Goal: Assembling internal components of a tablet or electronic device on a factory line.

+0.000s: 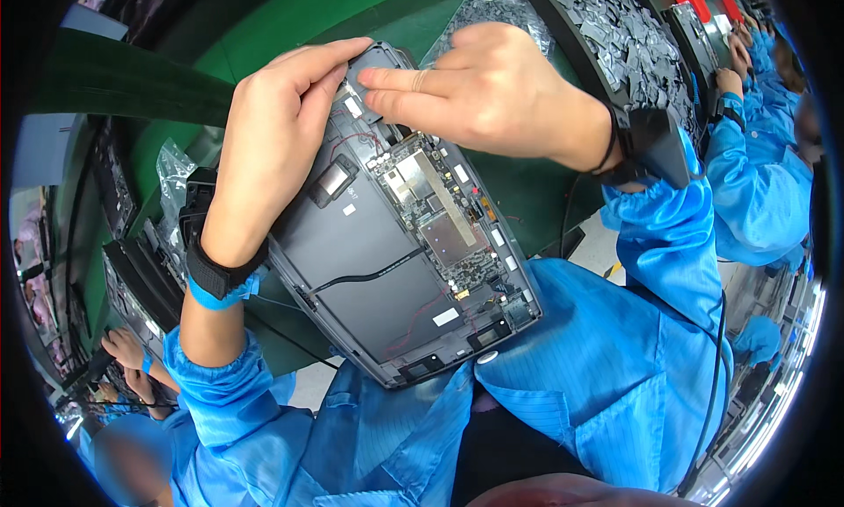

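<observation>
An opened tablet housing (369, 269), dark grey with its inside facing up, leans tilted against my front. My left hand (277, 124) is closed on its far left edge, the fingers reaching along to the top corner. My right hand (483, 89) lies over the far right corner, two fingers extended with their tips on the inner surface and the others folded. Its thumb is hidden, and whatever may be under the fingertips does not show. Beneath that hand a circuit board (431, 208) runs down the right side. A black cable (369, 271) crosses the housing, and a camera-like module (334, 180) sits at its left.
A black tray (598, 67) heaped with small grey parts stands at the far right, beside a clear plastic bag (497, 10). Dark device parts (136, 287) lie on the green bench to the left. Co-workers in blue (760, 173) work on both sides.
</observation>
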A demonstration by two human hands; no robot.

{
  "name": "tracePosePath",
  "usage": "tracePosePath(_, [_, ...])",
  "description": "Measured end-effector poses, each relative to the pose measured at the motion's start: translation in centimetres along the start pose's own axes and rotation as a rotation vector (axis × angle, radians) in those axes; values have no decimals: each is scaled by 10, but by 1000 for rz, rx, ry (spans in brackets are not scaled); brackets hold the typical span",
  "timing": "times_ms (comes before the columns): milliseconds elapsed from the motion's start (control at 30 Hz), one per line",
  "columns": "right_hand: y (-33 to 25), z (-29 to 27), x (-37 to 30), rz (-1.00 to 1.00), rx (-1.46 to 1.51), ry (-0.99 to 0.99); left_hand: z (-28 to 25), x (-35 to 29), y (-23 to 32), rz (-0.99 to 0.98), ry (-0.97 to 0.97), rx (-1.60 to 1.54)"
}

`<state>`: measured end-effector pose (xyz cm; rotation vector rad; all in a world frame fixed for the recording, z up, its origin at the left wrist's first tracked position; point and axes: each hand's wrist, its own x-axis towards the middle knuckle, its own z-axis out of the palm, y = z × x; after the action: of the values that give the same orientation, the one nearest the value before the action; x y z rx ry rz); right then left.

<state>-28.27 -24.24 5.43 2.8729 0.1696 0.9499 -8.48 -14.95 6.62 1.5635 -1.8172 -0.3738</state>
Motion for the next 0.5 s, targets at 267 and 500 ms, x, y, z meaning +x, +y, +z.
tracePosePath(267, [-23, -9, 6, 267, 28, -282, 5, 2, -6, -180, -28, -43])
tracePosePath(500, [-25, -1, 1, 428, 324, -166, -19, -22, -7, -8, -66, 42])
